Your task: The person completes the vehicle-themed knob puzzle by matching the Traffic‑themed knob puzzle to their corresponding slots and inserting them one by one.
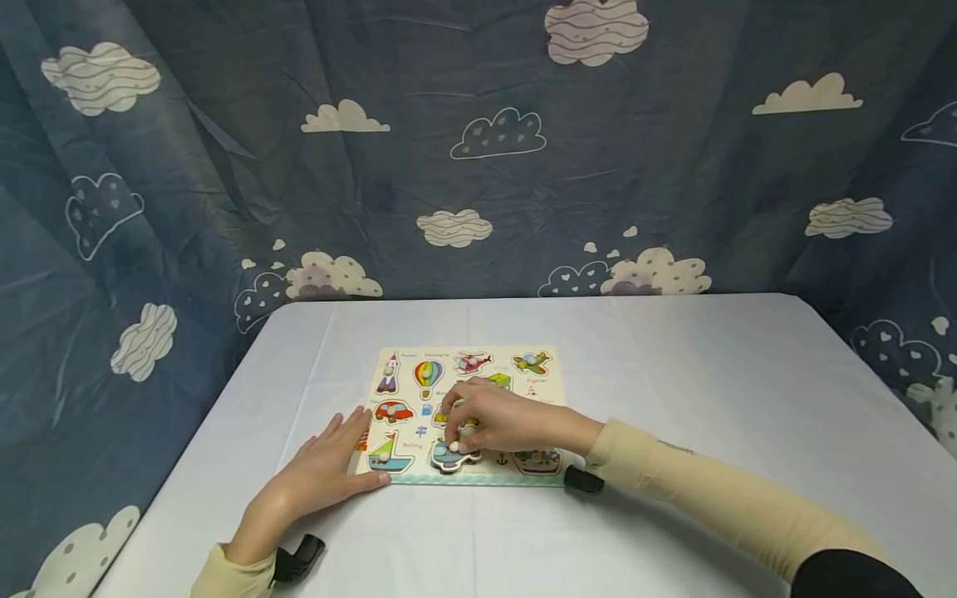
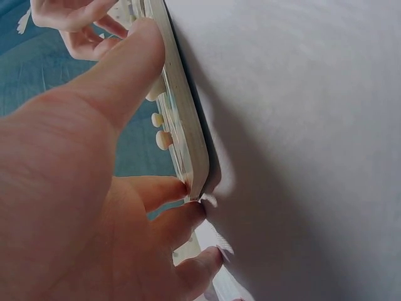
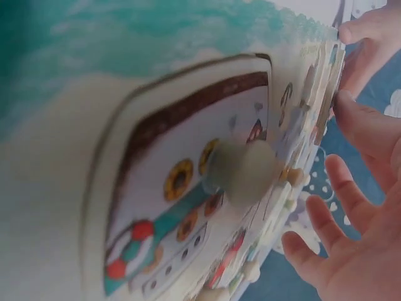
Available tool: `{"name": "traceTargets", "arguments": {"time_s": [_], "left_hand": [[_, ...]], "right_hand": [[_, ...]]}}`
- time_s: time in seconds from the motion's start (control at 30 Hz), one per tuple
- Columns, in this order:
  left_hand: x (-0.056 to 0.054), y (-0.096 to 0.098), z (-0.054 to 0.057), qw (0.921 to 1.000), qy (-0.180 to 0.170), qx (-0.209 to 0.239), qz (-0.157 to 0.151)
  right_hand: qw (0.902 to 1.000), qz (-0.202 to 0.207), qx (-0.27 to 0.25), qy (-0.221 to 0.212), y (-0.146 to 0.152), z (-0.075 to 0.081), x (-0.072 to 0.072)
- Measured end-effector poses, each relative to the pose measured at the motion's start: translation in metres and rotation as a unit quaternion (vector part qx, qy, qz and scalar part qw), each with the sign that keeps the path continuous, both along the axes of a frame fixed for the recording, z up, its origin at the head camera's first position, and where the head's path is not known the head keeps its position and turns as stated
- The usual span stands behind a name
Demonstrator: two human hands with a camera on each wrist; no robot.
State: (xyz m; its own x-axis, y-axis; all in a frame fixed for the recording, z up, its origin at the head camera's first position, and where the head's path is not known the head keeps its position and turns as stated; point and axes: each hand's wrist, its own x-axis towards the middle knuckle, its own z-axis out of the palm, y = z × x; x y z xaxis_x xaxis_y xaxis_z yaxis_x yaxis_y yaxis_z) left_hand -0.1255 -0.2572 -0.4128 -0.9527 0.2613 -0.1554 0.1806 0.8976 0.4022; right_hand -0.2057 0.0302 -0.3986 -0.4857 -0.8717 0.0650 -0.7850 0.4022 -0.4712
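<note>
A wooden knob puzzle board (image 1: pixel 419 479) with vehicle pictures lies on the table. My right hand (image 1: pixel 497 415) reaches over its lower middle, and thumb and index finger pinch the pale knob of a blue vehicle puzzle piece (image 1: pixel 444 458). That piece sits slightly askew at the board's lower part. My left hand (image 1: pixel 321 465) lies at the board's left side, fingers extended and thumb on the lower left edge. In the left wrist view its fingertips (image 2: pixel 188 216) touch the board's corner. Close in the right wrist view is a ship piece (image 3: pixel 156 157) with a round knob.
Other knobbed pieces on the board include a sailboat (image 1: pixel 389 457), a red car (image 1: pixel 393 411), a balloon (image 1: pixel 429 375), a rocket (image 1: pixel 388 374), a helicopter (image 1: pixel 473 362) and a plane (image 1: pixel 532 363). White cloth covers the table (image 1: pixel 673 374). A cloud-patterned curtain (image 1: pixel 419 75) hangs behind.
</note>
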Motion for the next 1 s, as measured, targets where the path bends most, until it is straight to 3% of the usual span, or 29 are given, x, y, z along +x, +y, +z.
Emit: {"name": "traceTargets", "arguments": {"time_s": [0.3, 0.47, 0.77, 1.0], "left_hand": [[-0.002, 0.000, -0.002, 1.0000, 0.001, 0.002, -0.004], [-0.003, 0.000, -0.003, 1.0000, 0.001, 0.003, -0.004], [-0.003, 0.002, -0.001, 0.9999, -0.006, 0.010, -0.008], [-0.003, 0.001, -0.002, 1.0000, -0.003, 0.006, -0.003]], "right_hand": [[0.9984, 0.016, 0.028, 0.046, -0.007, -0.005, 0.000], [0.9980, 0.012, 0.039, 0.048, -0.009, -0.004, -0.001], [0.9997, 0.003, 0.019, 0.012, -0.004, -0.006, -0.001], [0.9974, -0.027, -0.027, -0.060, 0.010, 0.000, -0.003]]}}
